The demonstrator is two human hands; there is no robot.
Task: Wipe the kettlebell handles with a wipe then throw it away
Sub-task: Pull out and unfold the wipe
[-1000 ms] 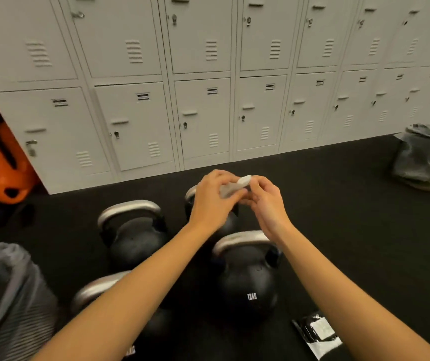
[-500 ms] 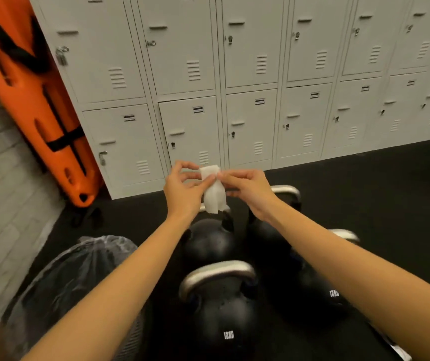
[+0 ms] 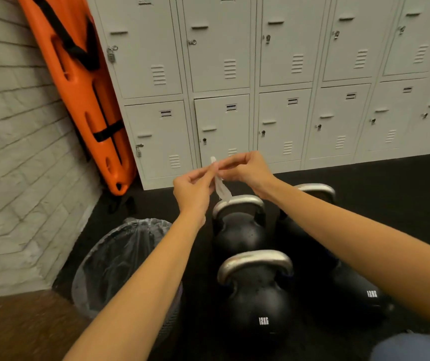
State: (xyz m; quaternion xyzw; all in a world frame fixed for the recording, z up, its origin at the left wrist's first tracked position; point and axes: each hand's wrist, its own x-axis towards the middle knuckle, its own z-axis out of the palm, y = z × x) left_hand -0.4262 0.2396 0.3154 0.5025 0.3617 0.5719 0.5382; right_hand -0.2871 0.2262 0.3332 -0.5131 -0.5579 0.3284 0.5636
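Note:
A white wipe hangs pinched between my left hand and my right hand, held in the air just above the far kettlebell's silver handle. Several black kettlebells stand on the dark floor: a near one marked 12KG with a silver handle, the far one, and others at the right partly hidden behind my right forearm. A mesh bin lined with a clear bag stands left of the kettlebells, under my left forearm.
Grey lockers line the back wall. An orange board with black straps leans in the corner against a white brick wall. Black floor stretches to the right. A brown surface sits at bottom left.
The view has swung left, bringing the lined bin and the brick wall into sight. The wipe, once a folded pad, then a hanging sheet, is now drawn into a narrow strip between both hands.

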